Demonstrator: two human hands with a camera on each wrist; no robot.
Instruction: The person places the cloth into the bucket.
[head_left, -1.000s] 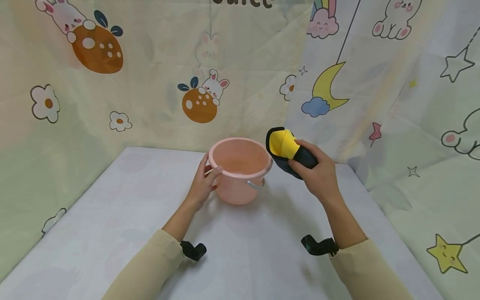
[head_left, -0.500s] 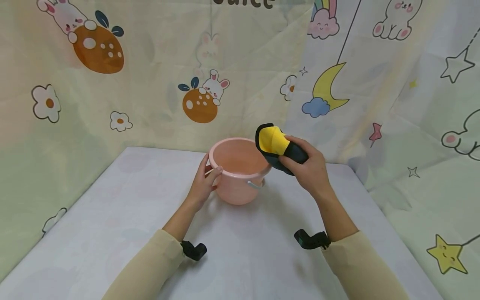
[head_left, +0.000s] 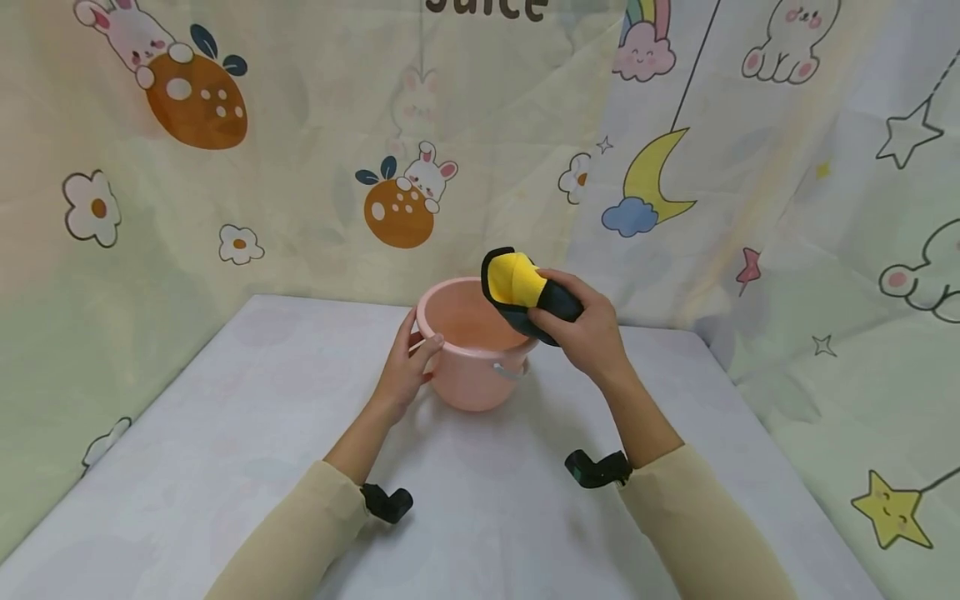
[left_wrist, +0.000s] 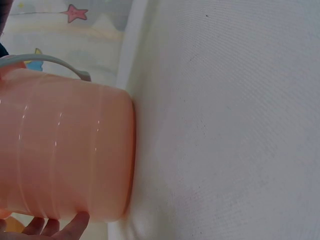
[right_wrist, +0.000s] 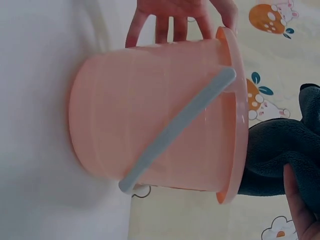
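A pink bucket (head_left: 474, 385) stands upright on the white table. My left hand (head_left: 401, 377) holds its left side, thumb at the rim and fingers spread along the wall, as the right wrist view shows. My right hand (head_left: 591, 335) grips a soft dark item with a bright yellow inside and black edging (head_left: 516, 280), perhaps a slipper. That item is over the right part of the bucket's opening. In the right wrist view its outside is dark green plush (right_wrist: 280, 145). The bucket's grey handle (right_wrist: 175, 127) hangs down. The bucket's floor is hidden.
The white table (head_left: 300, 400) ends at its back edge against a cloth backdrop (head_left: 300, 150) printed with rabbits, oranges and flowers. Another printed cloth hangs at the right (head_left: 832, 250). A black wrist camera (head_left: 388, 503) sits on each forearm.
My right hand has moved left with the dark and yellow item, from beside the bucket to over its rim. My left hand and the bucket stay put.
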